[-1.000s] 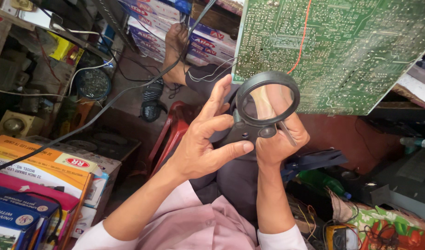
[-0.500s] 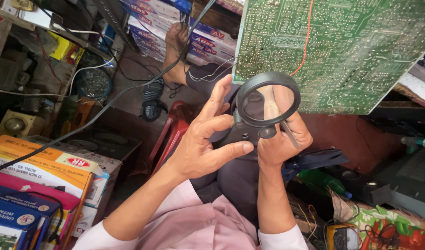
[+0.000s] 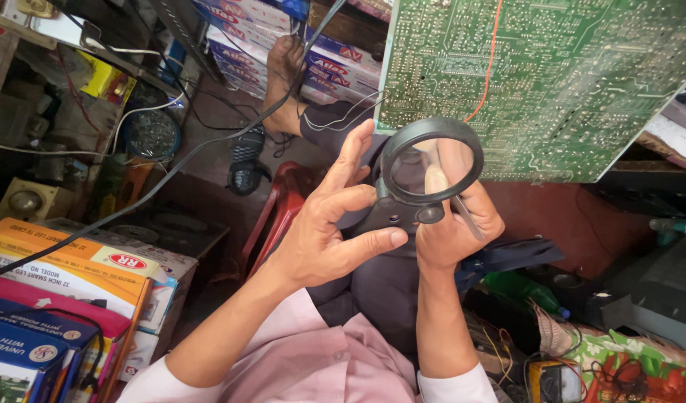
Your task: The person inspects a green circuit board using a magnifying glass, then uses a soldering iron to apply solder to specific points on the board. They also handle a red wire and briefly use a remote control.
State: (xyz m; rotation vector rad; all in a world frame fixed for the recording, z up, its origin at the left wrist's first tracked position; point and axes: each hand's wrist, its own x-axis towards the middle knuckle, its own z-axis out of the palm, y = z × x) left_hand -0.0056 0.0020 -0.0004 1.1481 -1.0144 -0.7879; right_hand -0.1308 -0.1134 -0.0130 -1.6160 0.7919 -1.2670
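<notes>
At the far left stands a stack of printed cardboard boxes (image 3: 67, 283), orange, white, pink and blue, with a thin black cable (image 3: 209, 142) running above them up toward the top of the view. Further back on the floor lie a round wire-mesh fan guard (image 3: 150, 134) and a dark sandal (image 3: 246, 168), and beside the sandal a bare foot (image 3: 283, 75) rests against a row of white and blue cartons (image 3: 238, 52). A red plastic stool (image 3: 279, 213) shows below the person's dark trousers.

The left hand (image 3: 324, 239), coming out of a pale pink sleeve, has its fingers spread and curved; its thumb and fingertips touch the dark handle of the black round-framed magnifying glass (image 3: 430, 168) from the left side. The magnifying glass sits in the middle of the view, held up in front of the lower edge of the large green printed circuit board (image 3: 552, 75), which fills the upper right and carries a thin orange wire (image 3: 488, 63) down its face. The right hand (image 3: 455, 224) is closed around the lower part of the magnifier and also holds a slim metal tool, which seems to be tweezers (image 3: 462, 209); one fingertip shows enlarged through the lens.

At the lower right lie a green bottle (image 3: 518, 291), a flower-patterned cloth (image 3: 627, 366) and a small yellow meter (image 3: 556, 380).
</notes>
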